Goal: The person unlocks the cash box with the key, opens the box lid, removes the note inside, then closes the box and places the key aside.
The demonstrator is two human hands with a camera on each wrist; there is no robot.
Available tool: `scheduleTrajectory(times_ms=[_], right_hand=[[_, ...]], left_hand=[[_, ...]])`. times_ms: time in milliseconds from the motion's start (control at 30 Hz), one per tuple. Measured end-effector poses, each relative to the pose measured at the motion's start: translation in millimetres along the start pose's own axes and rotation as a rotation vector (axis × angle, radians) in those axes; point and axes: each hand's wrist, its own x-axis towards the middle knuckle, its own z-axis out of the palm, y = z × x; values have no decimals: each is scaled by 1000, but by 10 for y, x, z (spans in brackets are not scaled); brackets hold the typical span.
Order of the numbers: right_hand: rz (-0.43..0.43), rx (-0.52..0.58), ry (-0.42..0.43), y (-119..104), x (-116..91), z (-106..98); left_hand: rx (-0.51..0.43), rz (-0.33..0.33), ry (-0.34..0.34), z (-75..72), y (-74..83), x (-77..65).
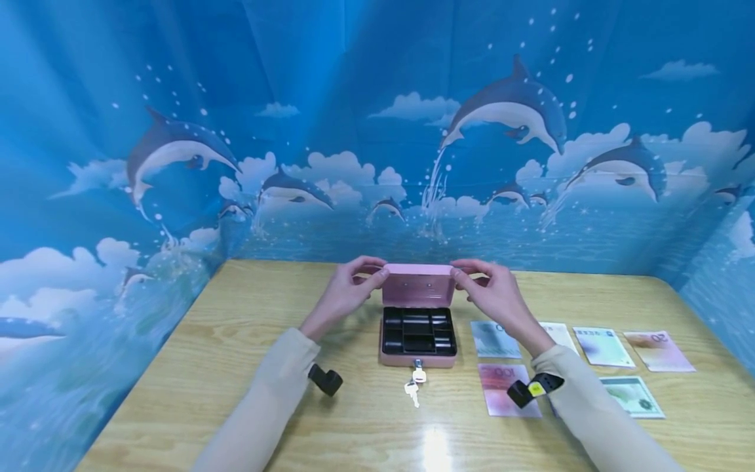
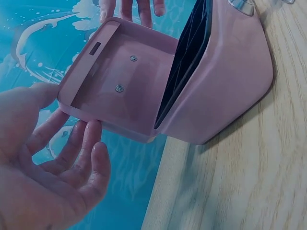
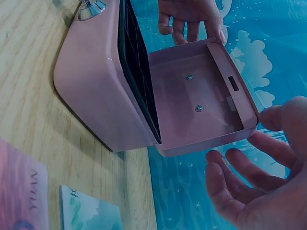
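Note:
A pink cash box (image 1: 417,360) stands on the table with its lid (image 1: 417,288) raised upright. Inside sits a black compartment tray (image 1: 419,331), its sections bare in the head view. My left hand (image 1: 350,285) pinches the lid's upper left corner between thumb and forefinger, the other fingers loosely bent beneath. At the opposite upper corner my right hand (image 1: 492,288) pinches the lid the same way. Two screw heads and a slot show on the lid's inner face in both wrist views. A key (image 1: 419,375) sits in the front lock, and a second key (image 1: 412,392) hangs from it.
To the right of the box lie several banknotes, among them a pink 100 note (image 1: 501,387), a blue-grey note (image 1: 494,342), a green note (image 1: 639,396) and a 20 note (image 1: 660,351). A dolphin-printed curtain (image 1: 354,131) hangs behind the wooden table (image 1: 194,387).

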Motion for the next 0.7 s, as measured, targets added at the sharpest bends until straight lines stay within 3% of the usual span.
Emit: scheduleTrajectory(times_ms=[400,700], right_hand=[[7,36,-31,22,-27,-3],[-4,47,-64,32,-96,-28]], left_hand=[[-31,-39,-22,8,-15,-5],[-97,-66,-111,-44,-16,-52]])
